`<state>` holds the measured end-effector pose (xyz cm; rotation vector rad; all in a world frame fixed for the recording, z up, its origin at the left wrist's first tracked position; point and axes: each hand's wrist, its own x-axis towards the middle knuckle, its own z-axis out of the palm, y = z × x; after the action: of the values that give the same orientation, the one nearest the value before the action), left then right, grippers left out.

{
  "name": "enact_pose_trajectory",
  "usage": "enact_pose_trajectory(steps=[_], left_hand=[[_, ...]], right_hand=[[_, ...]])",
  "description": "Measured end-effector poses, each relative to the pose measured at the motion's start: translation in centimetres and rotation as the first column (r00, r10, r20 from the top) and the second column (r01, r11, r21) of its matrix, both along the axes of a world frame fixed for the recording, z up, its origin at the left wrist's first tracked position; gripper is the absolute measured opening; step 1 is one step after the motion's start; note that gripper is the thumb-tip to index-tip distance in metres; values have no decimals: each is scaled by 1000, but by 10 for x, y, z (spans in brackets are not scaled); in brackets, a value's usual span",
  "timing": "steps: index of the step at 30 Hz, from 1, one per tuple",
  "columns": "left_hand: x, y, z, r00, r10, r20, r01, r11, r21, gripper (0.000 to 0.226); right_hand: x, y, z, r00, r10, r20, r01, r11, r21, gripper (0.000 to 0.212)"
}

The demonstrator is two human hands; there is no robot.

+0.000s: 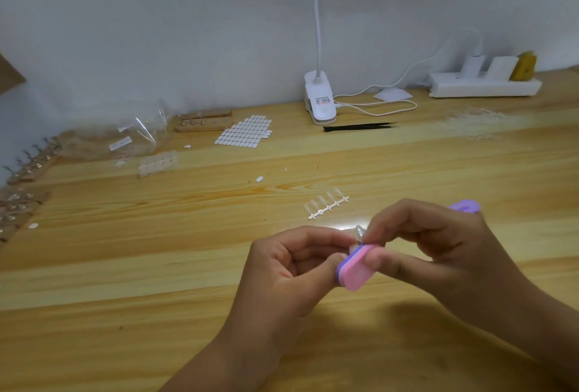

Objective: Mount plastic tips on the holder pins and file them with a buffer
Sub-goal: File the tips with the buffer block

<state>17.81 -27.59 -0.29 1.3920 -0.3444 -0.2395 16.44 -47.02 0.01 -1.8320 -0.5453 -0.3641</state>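
Note:
My left hand (291, 266) pinches a small holder pin with a clear plastic tip (359, 233) on it, held above the wooden table (156, 266). My right hand (438, 244) grips a pink and purple buffer (354, 269); its near end lies against the tip, and its far purple end (465, 206) pokes out behind the hand. A strip of several clear tips (326, 203) lies on the table just beyond my hands. Wooden holder blocks with pins stand at the back (203, 122) and along the left edge (28, 169).
A sheet of white adhesive tabs (246, 131) lies at the back, black tweezers (357, 127) to its right. A white clip lamp (319, 100), its cable and a power strip (484, 84) stand by the wall. Clear bags (125, 141) and a small plastic tray (158, 163) sit left.

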Motion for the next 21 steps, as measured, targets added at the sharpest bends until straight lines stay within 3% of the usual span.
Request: enact_pose_trajectory(steps=[5, 11, 17, 21], left_hand=[[2, 1, 0, 999, 37, 22, -37, 999, -4, 15], [0, 0, 1, 997, 41, 71, -43, 999, 16, 14], [1, 0, -1, 998, 51, 43, -51, 999, 5, 17], [1, 1, 0, 997, 55, 46, -56, 998, 4, 17]], right_hand=[[0, -7, 8, 998, -19, -65, 27, 993, 119, 20], [-3, 0, 4, 991, 51, -125, -40, 996, 82, 18], [0, -6, 14, 968, 99, -230, -20, 946, 323, 18], [2, -15, 11, 949, -29, -313, 90, 979, 183, 25]])
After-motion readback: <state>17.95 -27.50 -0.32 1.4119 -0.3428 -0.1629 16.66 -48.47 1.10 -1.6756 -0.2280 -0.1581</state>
